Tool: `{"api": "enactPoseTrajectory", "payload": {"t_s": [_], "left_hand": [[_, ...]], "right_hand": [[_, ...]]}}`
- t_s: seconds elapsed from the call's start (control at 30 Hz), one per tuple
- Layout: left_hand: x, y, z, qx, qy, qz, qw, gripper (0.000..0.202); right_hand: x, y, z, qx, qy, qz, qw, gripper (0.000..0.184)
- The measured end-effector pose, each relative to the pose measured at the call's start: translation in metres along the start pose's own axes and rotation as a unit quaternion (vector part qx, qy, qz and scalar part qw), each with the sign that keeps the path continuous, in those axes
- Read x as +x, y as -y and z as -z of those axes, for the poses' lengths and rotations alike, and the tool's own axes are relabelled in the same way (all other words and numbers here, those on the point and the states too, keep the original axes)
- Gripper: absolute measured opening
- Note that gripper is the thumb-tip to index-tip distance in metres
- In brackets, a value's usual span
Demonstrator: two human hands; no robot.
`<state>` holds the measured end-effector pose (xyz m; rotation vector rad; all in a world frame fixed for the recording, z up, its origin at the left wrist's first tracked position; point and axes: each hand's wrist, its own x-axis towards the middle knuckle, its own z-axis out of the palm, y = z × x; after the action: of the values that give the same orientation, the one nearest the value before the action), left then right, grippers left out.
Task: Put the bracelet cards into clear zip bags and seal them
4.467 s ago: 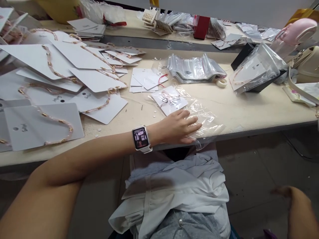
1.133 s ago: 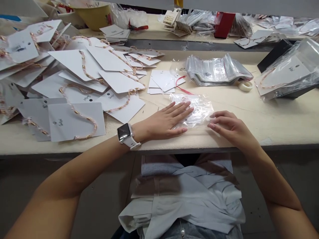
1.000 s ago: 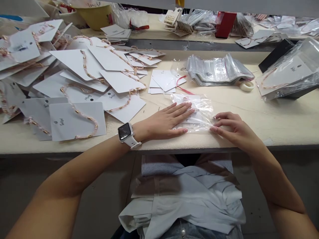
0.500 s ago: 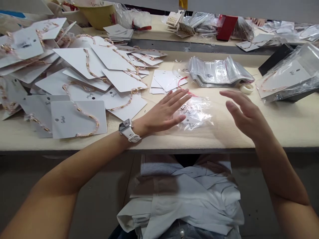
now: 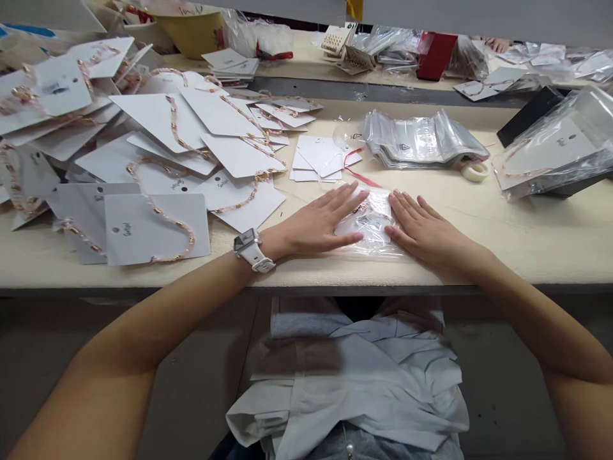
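Left hand (image 5: 318, 223) and right hand (image 5: 424, 233) lie flat, fingers spread, pressing bag (image 5: 371, 220) between them on surface (image 5: 502, 236).

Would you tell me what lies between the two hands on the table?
In the head view, a clear plastic bag with a card inside lies between the left hand and right hand.

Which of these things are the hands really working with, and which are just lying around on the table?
In use: left hand and right hand, both pressed flat on the small clear bag.
Lying about: stack of empty bags, necklace cards, loose white cards, tape roll, red box, yellow bowl.
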<state>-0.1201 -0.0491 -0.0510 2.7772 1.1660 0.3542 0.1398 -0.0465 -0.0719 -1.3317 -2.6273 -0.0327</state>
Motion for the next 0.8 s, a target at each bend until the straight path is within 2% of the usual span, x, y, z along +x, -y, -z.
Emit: {"api": "enactPoseTrajectory", "payload": {"t_s": [0.13,0.2,0.27,0.4,0.57,0.67,0.8], "left_hand": [[0.001,0.009,-0.001,-0.094,-0.174,0.057,0.979,0.071],[0.003,0.013,-0.002,-0.107,-0.223,0.093,0.964,0.062],[0.004,0.014,-0.002,-0.118,-0.235,0.113,0.958,0.060],[0.002,0.011,-0.001,-0.168,-0.210,0.109,0.957,0.059],[0.001,0.009,0.000,-0.235,-0.216,0.103,0.942,0.056],[0.000,0.009,0.001,-0.266,-0.236,0.095,0.930,0.049],[-0.002,0.006,0.006,-0.269,-0.241,0.054,0.931,0.034]], "right_hand": [[-0.001,0.001,-0.001,0.010,-0.007,-0.015,1.000,0.081],[-0.002,0.000,-0.004,0.014,-0.013,-0.020,1.000,0.081],[-0.002,-0.001,-0.005,0.019,-0.016,-0.033,0.999,0.081],[-0.001,0.001,-0.005,0.034,-0.014,-0.052,0.998,0.083],[0.000,0.004,-0.001,0.018,-0.030,-0.111,0.993,0.100],[-0.001,0.004,0.001,0.037,-0.040,-0.090,0.995,0.093],[-0.005,-0.008,0.007,0.110,-0.047,-0.043,0.992,0.088]]}}
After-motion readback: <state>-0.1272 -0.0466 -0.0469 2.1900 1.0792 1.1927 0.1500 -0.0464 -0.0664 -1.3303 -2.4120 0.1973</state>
